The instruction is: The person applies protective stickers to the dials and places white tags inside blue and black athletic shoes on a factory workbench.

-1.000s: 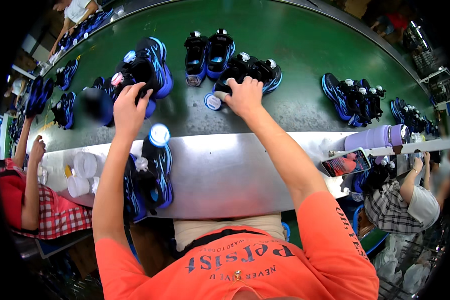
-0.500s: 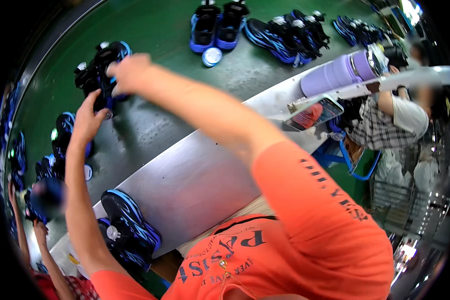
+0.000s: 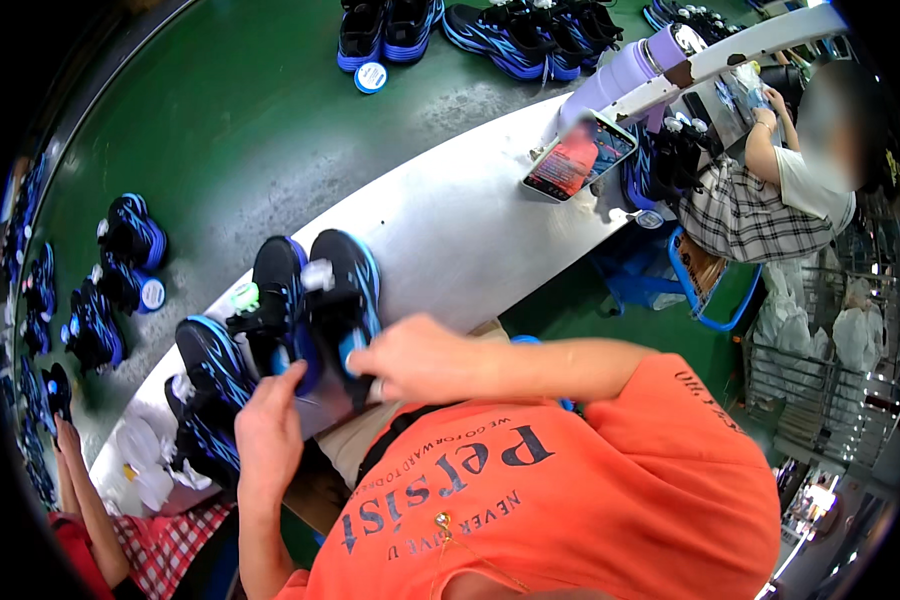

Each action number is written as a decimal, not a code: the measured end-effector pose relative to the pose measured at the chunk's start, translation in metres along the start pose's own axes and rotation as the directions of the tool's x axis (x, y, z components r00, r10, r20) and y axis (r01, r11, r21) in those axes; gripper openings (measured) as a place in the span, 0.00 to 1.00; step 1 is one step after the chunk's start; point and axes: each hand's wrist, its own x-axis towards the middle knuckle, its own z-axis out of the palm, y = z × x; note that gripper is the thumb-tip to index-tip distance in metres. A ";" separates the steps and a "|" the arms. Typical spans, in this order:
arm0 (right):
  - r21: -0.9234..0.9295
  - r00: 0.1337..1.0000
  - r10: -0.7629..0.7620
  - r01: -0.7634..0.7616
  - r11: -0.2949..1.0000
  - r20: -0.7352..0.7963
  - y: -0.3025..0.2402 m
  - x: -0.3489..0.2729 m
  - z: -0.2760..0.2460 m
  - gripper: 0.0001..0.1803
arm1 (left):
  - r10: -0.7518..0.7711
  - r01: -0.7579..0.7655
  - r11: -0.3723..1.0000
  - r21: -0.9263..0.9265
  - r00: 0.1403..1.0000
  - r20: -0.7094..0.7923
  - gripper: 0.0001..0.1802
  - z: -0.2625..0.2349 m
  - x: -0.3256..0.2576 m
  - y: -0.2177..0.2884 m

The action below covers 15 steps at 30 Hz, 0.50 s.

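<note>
Both hands have come back from the green conveyor belt (image 3: 270,130) to the near edge of the pale metal workbench (image 3: 450,220), bringing a pair of black sneakers with blue trim (image 3: 315,290) with them. These shoes stand side by side on the bench edge, toes pointing away, black uppers with bright blue outlining along the soles and white tags at the laces. At their heel end, the left hand (image 3: 268,430) curls its fingers up against the left shoe, gripping it from below. Closed over the heel of the right shoe, the right hand (image 3: 420,358) holds it from the side. Just left of the pair lies another black-and-blue sneaker (image 3: 210,365), tilted over the bench edge.
</note>
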 end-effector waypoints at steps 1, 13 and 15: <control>0.070 0.998 0.026 -0.030 0.997 0.055 -0.005 -0.007 0.012 0.11 | 0.002 0.002 0.997 0.083 0.999 -0.047 0.21 0.007 -0.005 -0.009; 0.245 0.942 -0.331 0.336 0.909 -0.062 0.041 0.041 -0.022 0.33 | -0.268 0.167 0.955 -0.244 0.840 -0.472 0.16 0.108 0.008 -0.006; 0.273 0.924 -0.379 0.355 0.894 0.039 0.047 0.026 -0.024 0.38 | -0.302 0.126 0.896 -0.425 0.876 -0.377 0.14 0.103 0.011 -0.010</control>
